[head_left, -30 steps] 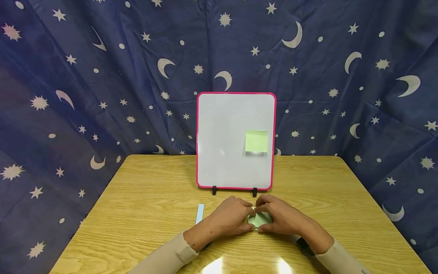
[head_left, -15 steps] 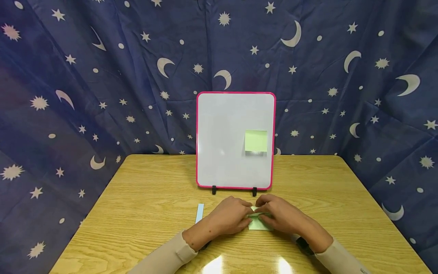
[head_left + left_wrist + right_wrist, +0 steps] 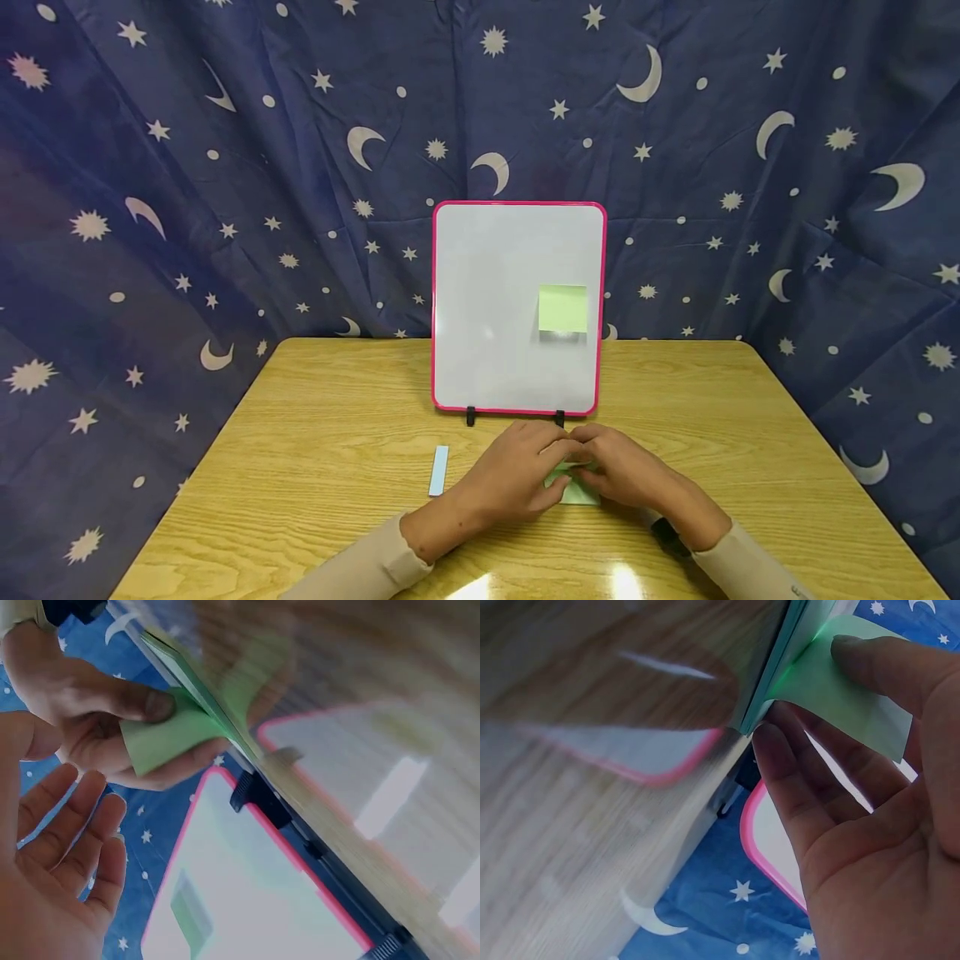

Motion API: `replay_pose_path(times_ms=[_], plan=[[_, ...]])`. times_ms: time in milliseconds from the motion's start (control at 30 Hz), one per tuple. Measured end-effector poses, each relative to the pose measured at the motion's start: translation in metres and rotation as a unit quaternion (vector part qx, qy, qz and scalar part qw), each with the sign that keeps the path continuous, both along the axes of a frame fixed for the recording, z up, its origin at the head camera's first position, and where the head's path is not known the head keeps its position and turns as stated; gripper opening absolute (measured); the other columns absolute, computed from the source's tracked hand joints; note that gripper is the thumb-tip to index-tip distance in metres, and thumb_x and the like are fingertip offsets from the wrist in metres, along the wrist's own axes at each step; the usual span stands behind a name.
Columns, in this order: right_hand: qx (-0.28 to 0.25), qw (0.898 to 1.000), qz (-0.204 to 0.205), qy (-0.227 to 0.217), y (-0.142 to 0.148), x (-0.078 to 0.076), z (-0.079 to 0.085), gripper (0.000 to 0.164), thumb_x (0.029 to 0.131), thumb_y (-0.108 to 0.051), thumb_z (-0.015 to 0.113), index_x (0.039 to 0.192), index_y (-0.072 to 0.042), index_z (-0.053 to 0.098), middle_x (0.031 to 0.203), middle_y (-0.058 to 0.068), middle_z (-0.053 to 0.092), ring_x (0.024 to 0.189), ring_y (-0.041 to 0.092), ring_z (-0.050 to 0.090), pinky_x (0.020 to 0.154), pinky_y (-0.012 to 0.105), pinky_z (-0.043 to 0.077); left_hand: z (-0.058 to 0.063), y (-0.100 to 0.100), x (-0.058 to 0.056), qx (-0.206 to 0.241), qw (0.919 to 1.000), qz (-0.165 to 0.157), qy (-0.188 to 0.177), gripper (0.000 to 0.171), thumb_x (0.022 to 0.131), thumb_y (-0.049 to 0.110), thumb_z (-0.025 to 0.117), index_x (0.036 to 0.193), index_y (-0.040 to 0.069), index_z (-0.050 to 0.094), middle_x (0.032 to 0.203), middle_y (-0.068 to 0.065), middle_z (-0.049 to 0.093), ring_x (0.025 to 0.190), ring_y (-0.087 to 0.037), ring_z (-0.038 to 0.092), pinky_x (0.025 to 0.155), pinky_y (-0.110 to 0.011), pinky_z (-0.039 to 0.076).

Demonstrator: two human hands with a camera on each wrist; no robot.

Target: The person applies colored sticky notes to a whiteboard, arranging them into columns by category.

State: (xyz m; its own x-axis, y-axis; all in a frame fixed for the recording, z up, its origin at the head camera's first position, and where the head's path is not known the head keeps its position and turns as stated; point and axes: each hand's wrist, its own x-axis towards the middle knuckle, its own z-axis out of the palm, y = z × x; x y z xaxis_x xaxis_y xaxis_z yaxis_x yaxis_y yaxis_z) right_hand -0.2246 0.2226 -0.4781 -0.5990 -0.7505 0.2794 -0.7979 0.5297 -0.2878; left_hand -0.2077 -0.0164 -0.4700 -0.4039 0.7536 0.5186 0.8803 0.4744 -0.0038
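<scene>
A pad of pale green sticky notes (image 3: 581, 493) lies on the table below the whiteboard, partly covered by my hands in the head view. My right hand (image 3: 633, 471) pinches the pad's top sheet (image 3: 851, 694) between thumb and fingers. That sheet curls up from the pad (image 3: 776, 671), still joined to it along one edge. Beside it, my left hand (image 3: 517, 468) holds nothing; its fingers (image 3: 71, 840) are spread and loosely bent in the left wrist view, a little apart from the sheet.
A pink-framed whiteboard (image 3: 487, 308) stands on black feet behind the hands. One green sticky note (image 3: 562, 308) is stuck on its right side. A light blue strip (image 3: 438, 471) lies on the table (image 3: 322, 467) left of my left hand. A star-patterned curtain (image 3: 300, 167) hangs behind.
The right hand has lifted the sheet's front edge up off the pad. My left hand has come away from the pad's left side, rising slightly, its fingers now reaching over toward the right hand.
</scene>
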Motion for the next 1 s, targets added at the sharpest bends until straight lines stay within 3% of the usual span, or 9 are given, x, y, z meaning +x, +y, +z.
replay_pose_path(times_ms=[167, 367, 533, 700, 1000], plan=[[-0.009, 1.000, -0.005, -0.023, 0.001, 0.000, 0.000, 0.017, 0.096, -0.007, 0.077, 0.097, -0.023, 0.082, 0.108, -0.008, 0.070, 0.100, 0.007, 0.066, 0.086, 0.031, 0.060, 0.002, 0.005, 0.009, -0.009, 0.9992, -0.033, 0.021, 0.030, 0.096, 0.028, 0.072, 0.125, 0.021, 0.070, 0.120, 0.008, 0.066, 0.110, -0.009, 0.064, 0.092, -0.027, 0.050], [-0.017, 0.999, -0.006, -0.035, 0.001, 0.001, 0.000, 0.006, 0.097, -0.016, 0.079, 0.097, -0.019, 0.083, 0.112, -0.007, 0.070, 0.104, 0.011, 0.067, 0.089, 0.033, 0.060, 0.000, 0.009, 0.019, -0.047, 0.9974, -0.044, 0.032, 0.025, 0.096, 0.028, 0.072, 0.121, 0.021, 0.073, 0.112, 0.009, 0.066, 0.095, -0.005, 0.062, 0.078, -0.023, 0.047], [-0.008, 1.000, -0.003, -0.017, 0.001, 0.001, 0.000, 0.009, 0.095, -0.007, 0.079, 0.099, -0.014, 0.083, 0.115, 0.002, 0.072, 0.107, 0.019, 0.070, 0.090, 0.038, 0.060, -0.003, 0.010, 0.024, -0.110, 0.9929, -0.029, 0.036, 0.015, 0.099, 0.029, 0.068, 0.112, 0.024, 0.074, 0.106, 0.011, 0.065, 0.090, -0.004, 0.061, 0.073, -0.022, 0.043], [-0.009, 1.000, 0.002, -0.005, 0.001, 0.000, 0.000, 0.012, 0.092, -0.002, 0.079, 0.099, -0.011, 0.083, 0.115, 0.004, 0.073, 0.107, 0.020, 0.070, 0.090, 0.039, 0.061, -0.005, 0.009, 0.027, -0.179, 0.9832, 0.000, 0.034, 0.017, 0.101, 0.034, 0.065, 0.113, 0.027, 0.074, 0.108, 0.013, 0.067, 0.095, -0.004, 0.064, 0.076, -0.022, 0.043], [-0.008, 1.000, -0.003, 0.001, 0.000, -0.001, -0.003, 0.013, 0.092, -0.003, 0.080, 0.100, -0.012, 0.082, 0.113, 0.000, 0.073, 0.106, 0.018, 0.069, 0.092, 0.039, 0.060, -0.006, 0.007, 0.028, -0.227, 0.9727, 0.028, 0.038, 0.027, 0.098, 0.043, 0.069, 0.119, 0.026, 0.072, 0.117, 0.011, 0.068, 0.105, -0.007, 0.064, 0.082, -0.025, 0.047]])
